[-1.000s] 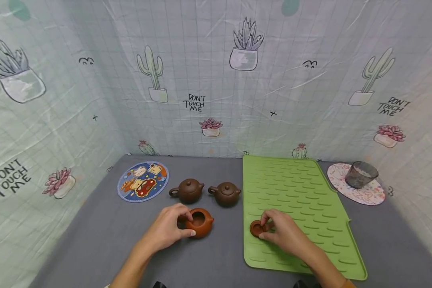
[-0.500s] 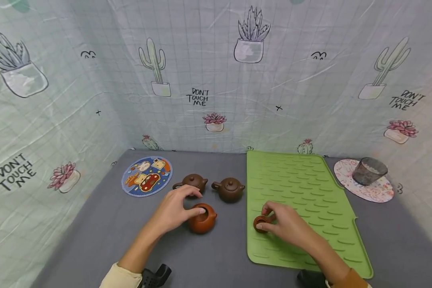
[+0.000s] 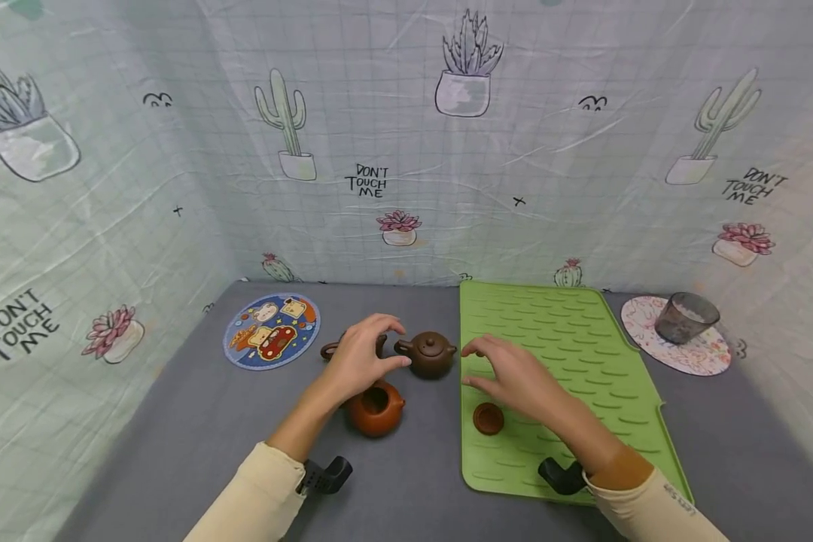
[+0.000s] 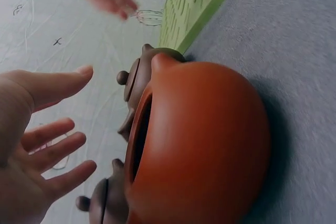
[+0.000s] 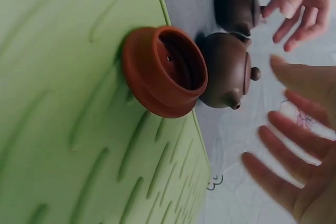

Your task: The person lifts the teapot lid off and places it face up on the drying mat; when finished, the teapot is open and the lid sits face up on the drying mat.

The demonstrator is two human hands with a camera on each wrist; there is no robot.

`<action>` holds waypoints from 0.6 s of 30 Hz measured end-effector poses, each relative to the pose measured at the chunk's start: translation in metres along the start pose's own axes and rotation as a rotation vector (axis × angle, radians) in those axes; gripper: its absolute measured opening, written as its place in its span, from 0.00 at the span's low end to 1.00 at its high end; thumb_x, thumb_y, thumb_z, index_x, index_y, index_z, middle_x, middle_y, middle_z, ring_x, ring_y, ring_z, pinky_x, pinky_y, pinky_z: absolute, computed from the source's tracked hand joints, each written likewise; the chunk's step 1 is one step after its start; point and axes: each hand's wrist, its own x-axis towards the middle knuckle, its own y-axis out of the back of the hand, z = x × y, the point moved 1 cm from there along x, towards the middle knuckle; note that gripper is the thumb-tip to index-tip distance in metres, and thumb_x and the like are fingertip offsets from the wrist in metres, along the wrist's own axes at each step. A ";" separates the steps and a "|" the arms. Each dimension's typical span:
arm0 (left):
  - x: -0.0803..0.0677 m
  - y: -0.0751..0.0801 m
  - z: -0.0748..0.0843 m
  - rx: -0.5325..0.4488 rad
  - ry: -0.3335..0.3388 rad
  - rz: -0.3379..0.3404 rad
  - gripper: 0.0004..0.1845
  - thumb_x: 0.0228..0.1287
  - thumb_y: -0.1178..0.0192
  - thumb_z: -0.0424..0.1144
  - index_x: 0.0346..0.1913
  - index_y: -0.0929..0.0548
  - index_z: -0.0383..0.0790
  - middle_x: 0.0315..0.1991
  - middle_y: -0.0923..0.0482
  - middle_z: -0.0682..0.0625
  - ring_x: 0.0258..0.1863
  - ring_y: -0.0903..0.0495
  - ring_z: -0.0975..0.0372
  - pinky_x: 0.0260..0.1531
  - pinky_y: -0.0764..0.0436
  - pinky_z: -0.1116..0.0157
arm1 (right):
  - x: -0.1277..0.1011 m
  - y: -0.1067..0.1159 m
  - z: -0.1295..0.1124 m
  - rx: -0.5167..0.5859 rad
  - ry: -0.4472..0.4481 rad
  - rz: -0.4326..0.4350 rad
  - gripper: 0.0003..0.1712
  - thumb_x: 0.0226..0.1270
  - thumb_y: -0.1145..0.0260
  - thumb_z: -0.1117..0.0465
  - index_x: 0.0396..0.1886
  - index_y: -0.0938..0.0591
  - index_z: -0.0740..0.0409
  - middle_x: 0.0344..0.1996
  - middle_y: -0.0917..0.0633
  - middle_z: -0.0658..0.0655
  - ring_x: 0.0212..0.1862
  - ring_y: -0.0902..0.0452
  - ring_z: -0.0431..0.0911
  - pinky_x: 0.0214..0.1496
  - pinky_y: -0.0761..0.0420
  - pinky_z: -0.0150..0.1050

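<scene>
left hand (image 3: 360,357), right hand (image 3: 515,375) in midair, thumbs (image 4: 60,85) apart from fingers (image 4: 58,149)

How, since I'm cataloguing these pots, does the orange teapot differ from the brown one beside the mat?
The orange teapot is reddish; the brown teapot is much darker. The orange teapot is uncovered, its mouth open; the brown teapot has its lid on. In the head view, the orange teapot stands nearer, the brown teapot farther back. Both stand on the table, spouts toward the mat.
</scene>
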 end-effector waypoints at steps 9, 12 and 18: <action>0.014 -0.017 0.000 0.032 0.058 -0.048 0.21 0.55 0.22 0.43 0.49 0.16 0.42 0.57 0.17 0.45 0.56 0.18 0.48 0.56 0.20 0.49 | 0.040 -0.016 -0.006 -0.006 0.115 0.006 0.24 0.60 0.22 0.53 0.56 0.16 0.50 0.59 0.16 0.54 0.59 0.17 0.51 0.56 0.15 0.48; 0.015 -0.023 0.000 0.057 0.085 -0.077 0.20 0.55 0.22 0.44 0.47 0.16 0.43 0.55 0.17 0.45 0.52 0.18 0.50 0.52 0.19 0.51 | 0.047 -0.024 -0.006 0.013 0.117 -0.012 0.25 0.59 0.21 0.54 0.57 0.15 0.51 0.62 0.17 0.58 0.60 0.18 0.54 0.57 0.16 0.50; 0.015 -0.032 -0.002 0.069 0.112 -0.086 0.19 0.55 0.22 0.44 0.45 0.18 0.43 0.47 0.17 0.46 0.45 0.18 0.53 0.47 0.19 0.54 | 0.052 -0.036 -0.007 0.051 0.109 -0.002 0.24 0.58 0.21 0.60 0.56 0.13 0.54 0.63 0.16 0.61 0.61 0.17 0.56 0.58 0.15 0.50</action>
